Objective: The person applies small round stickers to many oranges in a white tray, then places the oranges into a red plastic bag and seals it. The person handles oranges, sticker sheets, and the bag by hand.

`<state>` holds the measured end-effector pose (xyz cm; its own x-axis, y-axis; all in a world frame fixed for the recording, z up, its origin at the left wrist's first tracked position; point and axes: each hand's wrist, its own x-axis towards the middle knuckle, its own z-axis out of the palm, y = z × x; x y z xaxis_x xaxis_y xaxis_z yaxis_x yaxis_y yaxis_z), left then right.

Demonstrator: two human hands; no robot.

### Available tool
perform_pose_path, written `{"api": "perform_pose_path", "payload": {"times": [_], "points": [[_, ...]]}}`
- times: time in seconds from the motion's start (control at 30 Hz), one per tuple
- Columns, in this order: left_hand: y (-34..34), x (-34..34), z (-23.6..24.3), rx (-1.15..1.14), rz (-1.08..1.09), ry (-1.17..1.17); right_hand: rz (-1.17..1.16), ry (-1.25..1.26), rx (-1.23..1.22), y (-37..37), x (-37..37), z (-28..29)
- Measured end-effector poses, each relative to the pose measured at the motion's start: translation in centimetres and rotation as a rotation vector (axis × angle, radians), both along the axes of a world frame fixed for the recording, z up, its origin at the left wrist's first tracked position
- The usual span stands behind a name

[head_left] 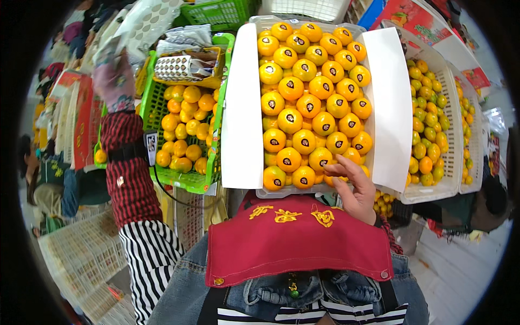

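Rows of glossy oranges (308, 105) with dark oval stickers fill a white-flapped box (242, 108) in front of me. My right hand (355, 189) is at the box's near right corner. Its bent fingers and thumb are apart, their tips over a near-row orange; contact is partly hidden. My left hand (112, 76), in a pink floral covering, reaches far out to the left. Its fingers are smeared, and their grip cannot be made out. Beside it is a pale sheet with grey ovals (143, 24).
A green crate (215, 157) left of the box holds loose oranges and a yellow basket (219, 70) with sticker sheets (173, 68). To the right stand white crates (452, 135) of greenish-orange fruit. Stacked crates (81, 260) are at lower left. A dark cord (168, 189) hangs near my left forearm.
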<state>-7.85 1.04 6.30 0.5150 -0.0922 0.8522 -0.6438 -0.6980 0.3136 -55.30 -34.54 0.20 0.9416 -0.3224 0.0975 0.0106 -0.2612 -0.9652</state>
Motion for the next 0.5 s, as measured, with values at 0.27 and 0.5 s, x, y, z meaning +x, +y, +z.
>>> {"api": "perform_pose_path", "payload": {"times": [0.27, 0.5], "points": [[0.4, 12.1, -12.0, 0.519, -0.221, 1.218, -0.22, 0.182, 0.009, 3.6, 1.5, 1.4], [2.2, 21.4, -17.6, 0.131, -0.561, 1.657, -0.175, 0.245, -0.025, 3.3, 2.3, 0.7]]}}
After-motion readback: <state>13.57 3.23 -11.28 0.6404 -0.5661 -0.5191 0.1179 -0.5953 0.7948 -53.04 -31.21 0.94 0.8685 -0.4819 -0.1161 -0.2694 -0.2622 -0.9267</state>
